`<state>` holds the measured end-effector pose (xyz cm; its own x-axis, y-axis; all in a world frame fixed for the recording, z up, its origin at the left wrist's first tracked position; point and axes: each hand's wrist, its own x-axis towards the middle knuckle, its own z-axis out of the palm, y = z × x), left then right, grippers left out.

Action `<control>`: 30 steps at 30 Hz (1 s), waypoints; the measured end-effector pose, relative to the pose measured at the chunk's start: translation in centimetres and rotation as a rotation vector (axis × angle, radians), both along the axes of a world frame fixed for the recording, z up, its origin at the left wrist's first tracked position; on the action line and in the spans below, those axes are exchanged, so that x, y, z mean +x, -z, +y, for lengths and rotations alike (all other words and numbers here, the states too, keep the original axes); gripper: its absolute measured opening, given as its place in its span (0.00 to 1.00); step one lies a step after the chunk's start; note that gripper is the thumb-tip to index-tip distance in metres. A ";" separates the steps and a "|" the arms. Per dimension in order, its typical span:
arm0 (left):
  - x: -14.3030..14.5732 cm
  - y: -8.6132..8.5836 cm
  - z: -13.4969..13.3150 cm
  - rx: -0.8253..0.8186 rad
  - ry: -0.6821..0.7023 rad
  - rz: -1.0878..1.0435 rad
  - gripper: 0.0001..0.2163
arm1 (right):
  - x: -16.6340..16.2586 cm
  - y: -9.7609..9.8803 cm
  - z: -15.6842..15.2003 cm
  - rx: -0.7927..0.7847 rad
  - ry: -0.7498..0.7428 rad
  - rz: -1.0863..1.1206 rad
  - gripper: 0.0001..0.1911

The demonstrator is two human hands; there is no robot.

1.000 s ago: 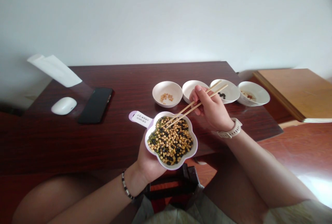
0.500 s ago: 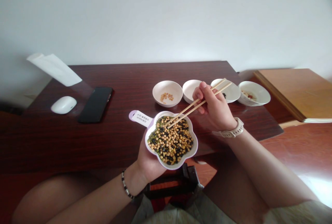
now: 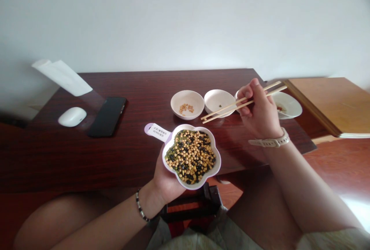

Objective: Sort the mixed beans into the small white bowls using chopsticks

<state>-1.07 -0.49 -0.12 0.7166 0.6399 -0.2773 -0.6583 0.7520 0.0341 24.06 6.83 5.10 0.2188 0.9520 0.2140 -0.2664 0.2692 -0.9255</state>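
Observation:
My left hand is closed around the underside of a flower-shaped, purple-rimmed bowl with a labelled handle. Mixed beans, tan, black and green, fill it. A pair of wooden chopsticks is gripped in my right hand. Their tips, with perhaps a small tan bean between them, hover just past the flower-shaped bowl's far rim. Behind them, a white bowl holds several tan beans. Beside it, another white bowl has a small dark green bean inside. My right hand hides most of a third white bowl.
On the right, a patterned white bowl contains something reddish and pale. A black phone, a white rounded case and a white tissue pack are on the dark table's left. A lighter wooden surface stands at far right.
My right hand has moved up and right, lifting the chopstick tips out of the beans to beyond the rim. The left hand and its bowl have stayed nearly still.

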 end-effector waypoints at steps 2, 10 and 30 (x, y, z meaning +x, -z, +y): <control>0.0 -0.1 0.0 0.000 -0.004 0.002 0.25 | 1.0 0.0 0.5 0.021 0.077 0.025 0.27; 0.4 -0.6 0.1 0.000 -0.009 0.008 0.24 | 0.0 1.5 1.5 0.005 0.195 0.069 0.25; 0.2 -0.7 0.0 -0.029 -0.005 0.035 0.22 | -2.3 0.5 0.0 -0.100 -0.062 -0.048 0.31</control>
